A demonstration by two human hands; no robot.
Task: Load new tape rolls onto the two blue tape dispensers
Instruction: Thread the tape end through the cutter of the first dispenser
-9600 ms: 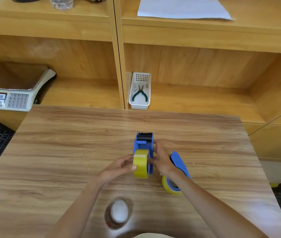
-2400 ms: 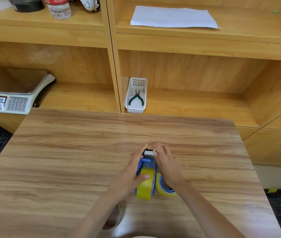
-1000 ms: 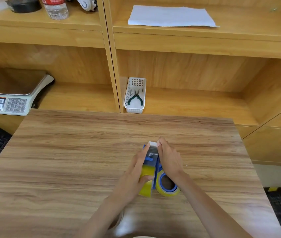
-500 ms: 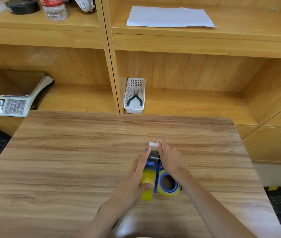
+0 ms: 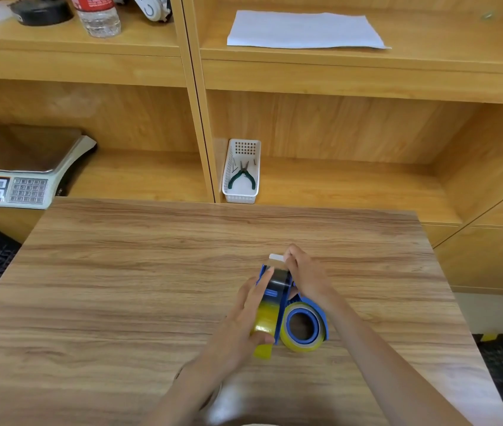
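On the wooden table [image 5: 121, 287], a little right of centre and toward the near edge, a blue tape dispenser [image 5: 275, 290] stood with its long axis running away from the person, its front end pointing toward the shelves [image 5: 195, 96] at the back. A yellow tape roll [image 5: 265, 318] sat on edge in its near end, and a strip of tape ran forward over the top to a white tab [image 5: 276, 257] at the far end. The left hand [image 5: 244, 321] was wrapped around the left side of this dispenser and roll, thumb across the near face of the roll and a fingertip reaching the front. The right hand [image 5: 307, 276] pressed against the right side near the front, its fingertips pinching the tape by the white tab.

Just right of it, touching or nearly so, the second dispenser [image 5: 314, 305] lay on its side with another yellow roll [image 5: 302, 327] on its blue hub, the hole facing up. The right forearm passed just beside it.

Something blurred lay near the table edge under the left forearm; I could not tell what. At the back, a white basket [image 5: 242, 173] held green-handled pliers [image 5: 242, 176]. A scale [image 5: 26, 173] sat on the left shelf, a sheet of paper [image 5: 302, 30] and a water bottle [image 5: 98, 15] on the upper shelf.
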